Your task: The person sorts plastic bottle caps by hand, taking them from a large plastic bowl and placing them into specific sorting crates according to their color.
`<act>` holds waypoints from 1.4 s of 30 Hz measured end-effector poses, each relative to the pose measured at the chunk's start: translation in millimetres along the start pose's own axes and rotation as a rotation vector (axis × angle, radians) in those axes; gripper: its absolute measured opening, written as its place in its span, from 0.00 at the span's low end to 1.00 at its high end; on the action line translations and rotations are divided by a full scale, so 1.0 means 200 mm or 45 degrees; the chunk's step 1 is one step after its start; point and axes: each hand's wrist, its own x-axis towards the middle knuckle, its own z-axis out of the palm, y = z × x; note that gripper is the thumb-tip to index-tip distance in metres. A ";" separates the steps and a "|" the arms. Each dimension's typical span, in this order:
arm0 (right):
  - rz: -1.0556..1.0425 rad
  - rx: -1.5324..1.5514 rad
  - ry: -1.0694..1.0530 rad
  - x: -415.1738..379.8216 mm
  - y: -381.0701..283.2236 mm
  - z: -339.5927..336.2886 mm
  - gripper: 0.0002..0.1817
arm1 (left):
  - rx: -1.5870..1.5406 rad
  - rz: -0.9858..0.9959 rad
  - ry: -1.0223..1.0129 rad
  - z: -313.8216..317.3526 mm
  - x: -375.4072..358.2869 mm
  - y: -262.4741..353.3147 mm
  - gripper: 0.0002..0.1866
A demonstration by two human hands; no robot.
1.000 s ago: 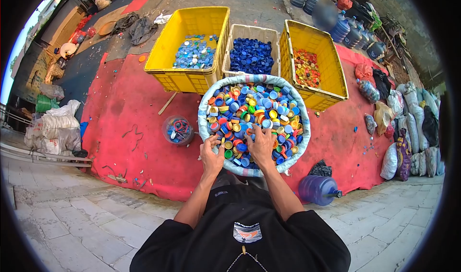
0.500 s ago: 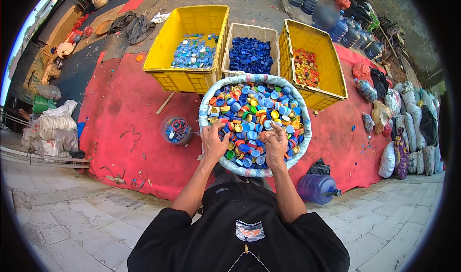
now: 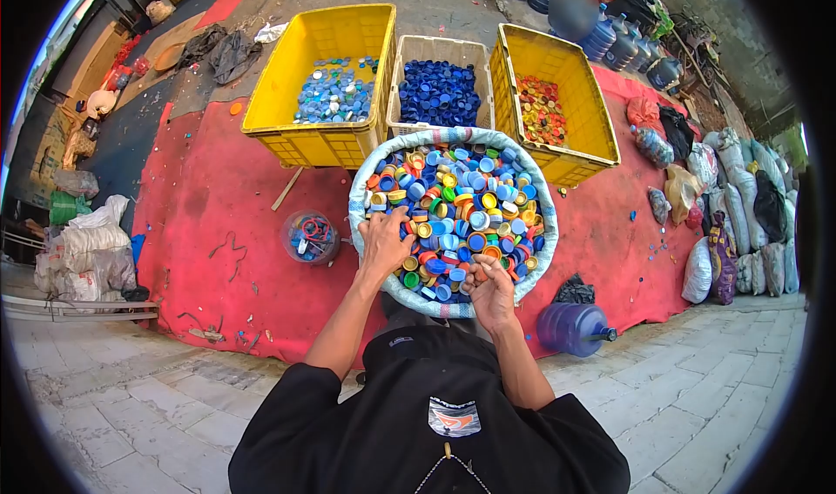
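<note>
I have a red mat (image 3: 196,215) spread under everything, and across its far side I see three crates in a row: a yellow crate on the left (image 3: 322,148) with mostly pale blue caps (image 3: 335,93), a white crate (image 3: 440,50) in the middle with dark blue caps (image 3: 440,98), and another yellow crate on the right (image 3: 562,67) with red and yellow caps (image 3: 542,115). Nearer me is the round basket (image 3: 547,224) with a cloth rim, its far edge just this side of the white crate, heaped with mixed caps (image 3: 466,185). A water jug (image 3: 570,328) lies at the near right, and a small tub (image 3: 324,256) stands just left of the basket. The left hand (image 3: 386,246) is over the left part of the heap, fingers bent and pointing down into the caps; their tips are partly hidden, so I cannot tell whether they grip one. The right hand (image 3: 492,294) is over the near right part, fingers curled in close to the thumb; I cannot make out for certain what is between them. An orange cap (image 3: 493,252) lies just beyond the right fingers, so that hand is nearer; a green cap (image 3: 411,279) sits just this side of the left hand. The caps are round and squat, with no long axis to line up with.
</note>
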 end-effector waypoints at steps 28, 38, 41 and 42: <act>-0.544 -2.386 0.136 0.16 0.20 0.30 0.22 | -1.818 -0.804 0.160 -0.15 -0.11 0.04 0.14; -0.996 -1.819 -0.063 0.13 0.00 0.33 0.22 | -2.252 -0.903 -0.316 -0.15 -0.12 0.08 0.19; -1.136 -1.874 -0.126 0.10 -0.06 0.33 0.22 | -1.981 -0.772 -0.433 -0.21 -0.09 0.24 0.18; -1.172 -1.907 -0.148 0.08 -0.08 0.34 0.22 | -1.938 -0.710 -0.482 -0.23 -0.09 0.28 0.17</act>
